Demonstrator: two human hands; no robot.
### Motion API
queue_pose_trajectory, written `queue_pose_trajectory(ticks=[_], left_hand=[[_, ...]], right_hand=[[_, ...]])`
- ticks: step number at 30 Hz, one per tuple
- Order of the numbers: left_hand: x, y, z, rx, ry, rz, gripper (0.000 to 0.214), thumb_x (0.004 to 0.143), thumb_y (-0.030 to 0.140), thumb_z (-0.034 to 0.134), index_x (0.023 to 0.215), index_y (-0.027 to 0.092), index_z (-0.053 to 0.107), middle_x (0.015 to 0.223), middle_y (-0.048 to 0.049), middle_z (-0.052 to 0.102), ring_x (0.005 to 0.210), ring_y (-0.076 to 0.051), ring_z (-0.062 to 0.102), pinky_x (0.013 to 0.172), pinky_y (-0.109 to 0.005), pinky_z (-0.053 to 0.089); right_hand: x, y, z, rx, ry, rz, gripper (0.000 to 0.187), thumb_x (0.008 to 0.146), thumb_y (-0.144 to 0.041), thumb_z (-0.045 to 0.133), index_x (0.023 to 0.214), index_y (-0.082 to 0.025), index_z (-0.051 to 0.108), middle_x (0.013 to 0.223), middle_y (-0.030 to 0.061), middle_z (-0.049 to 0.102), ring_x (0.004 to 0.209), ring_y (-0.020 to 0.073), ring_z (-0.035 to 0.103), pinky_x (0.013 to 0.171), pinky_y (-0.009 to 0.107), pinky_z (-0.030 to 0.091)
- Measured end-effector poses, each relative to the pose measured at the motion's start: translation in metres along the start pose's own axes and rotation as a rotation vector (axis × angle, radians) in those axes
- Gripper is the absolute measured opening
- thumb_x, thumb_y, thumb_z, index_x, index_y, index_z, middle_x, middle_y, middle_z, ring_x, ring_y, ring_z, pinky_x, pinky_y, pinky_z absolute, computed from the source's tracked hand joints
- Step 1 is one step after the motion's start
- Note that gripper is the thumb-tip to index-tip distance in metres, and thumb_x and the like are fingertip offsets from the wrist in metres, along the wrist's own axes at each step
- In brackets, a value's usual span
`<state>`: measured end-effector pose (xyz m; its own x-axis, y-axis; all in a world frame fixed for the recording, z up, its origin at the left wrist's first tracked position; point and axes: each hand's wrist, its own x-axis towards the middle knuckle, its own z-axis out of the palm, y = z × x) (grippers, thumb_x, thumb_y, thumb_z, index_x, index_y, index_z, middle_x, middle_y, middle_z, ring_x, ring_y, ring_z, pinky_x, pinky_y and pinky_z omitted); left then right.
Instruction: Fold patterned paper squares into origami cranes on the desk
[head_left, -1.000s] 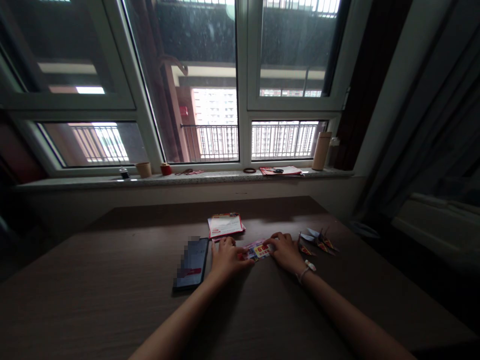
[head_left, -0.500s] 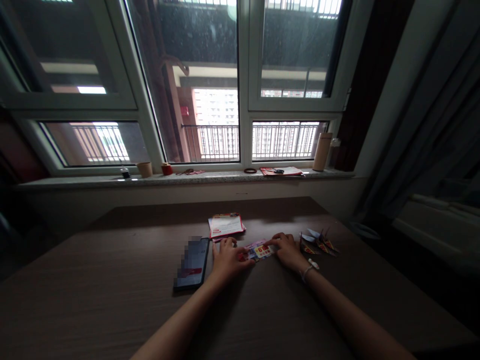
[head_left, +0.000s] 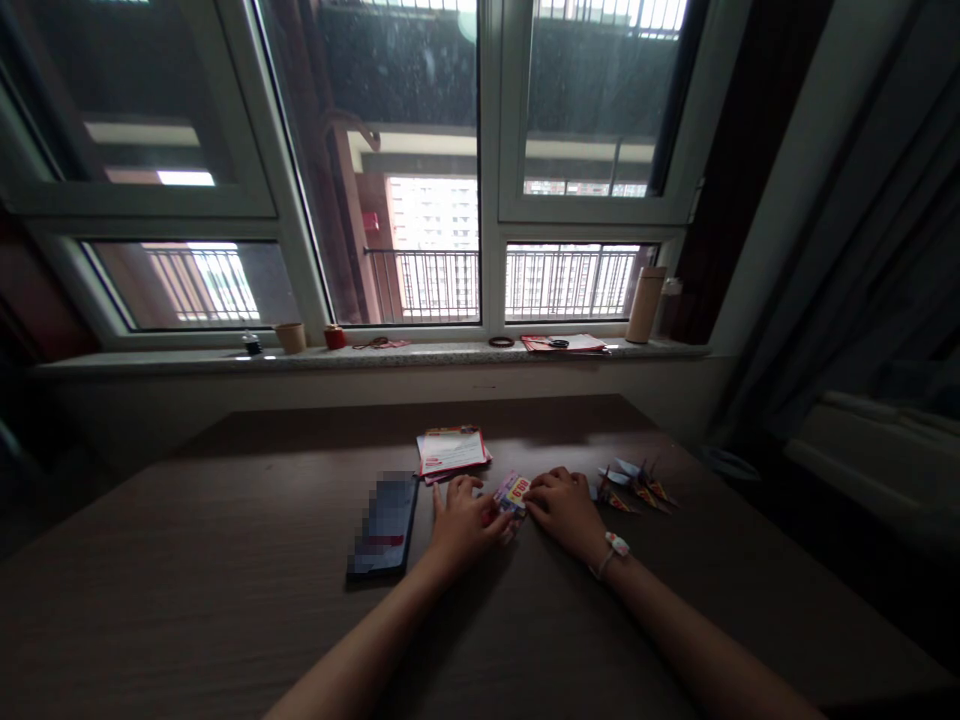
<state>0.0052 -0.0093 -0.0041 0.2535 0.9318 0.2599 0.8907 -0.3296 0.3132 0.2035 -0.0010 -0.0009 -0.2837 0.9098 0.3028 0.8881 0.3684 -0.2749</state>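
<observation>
Both my hands rest on a dark wooden table (head_left: 225,620) and pinch a small colourful printed paper (head_left: 512,493) between them. My left hand (head_left: 463,520) grips its left side with curled fingers. My right hand (head_left: 564,505), with a bracelet at the wrist, holds its right side. The paper is lifted and folded up between the fingertips. A dark phone (head_left: 385,524) lies flat just left of my left hand. A stack of red-and-white leaflets (head_left: 451,450) lies just beyond the hands. Several small folded paper figures (head_left: 634,485) sit right of my right hand.
A stone window sill (head_left: 150,361) behind the table carries two small cups (head_left: 290,337), a red pot (head_left: 334,336), papers (head_left: 564,343) and a tall tan cylinder (head_left: 644,290). A dark curtain (head_left: 862,250) hangs at the right.
The paper lay flatter and wider between my hands before; now my hands have drawn closer together and the paper stands folded up between them.
</observation>
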Motion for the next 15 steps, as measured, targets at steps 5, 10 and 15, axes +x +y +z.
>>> queue_pose_trajectory(ticks=[5,10,15], left_hand=[[0.004,-0.002,0.0,-0.034,-0.064,0.071,0.024,0.083,0.049,0.063,0.096,0.031,0.073,0.14,-0.0041,0.053,0.134,-0.032,0.036,0.114,-0.064,0.014],[0.007,-0.005,0.002,-0.063,-0.169,0.129,0.042,0.086,0.052,0.057,0.125,0.037,0.06,0.15,-0.0006,0.047,0.143,-0.032,0.027,0.114,-0.07,0.001],[0.009,-0.009,0.0,-0.048,-0.206,0.106,0.044,0.089,0.055,0.051,0.129,0.041,0.058,0.146,0.0007,0.052,0.143,-0.033,0.028,0.114,-0.069,-0.001]], right_hand=[[0.007,0.009,0.01,0.024,-0.032,0.014,0.026,0.094,-0.034,0.053,0.115,-0.033,0.069,0.128,-0.0013,0.066,0.118,0.0252,0.049,0.096,0.041,0.03],[0.014,0.01,0.016,0.006,0.019,-0.034,0.023,0.095,-0.032,0.053,0.111,-0.03,0.07,0.122,0.0011,0.069,0.118,0.0228,0.049,0.096,0.039,0.029],[0.016,0.008,0.015,-0.004,0.05,-0.023,0.02,0.094,-0.031,0.054,0.097,-0.025,0.073,0.11,0.0032,0.071,0.109,0.0214,0.053,0.094,0.038,0.029]])
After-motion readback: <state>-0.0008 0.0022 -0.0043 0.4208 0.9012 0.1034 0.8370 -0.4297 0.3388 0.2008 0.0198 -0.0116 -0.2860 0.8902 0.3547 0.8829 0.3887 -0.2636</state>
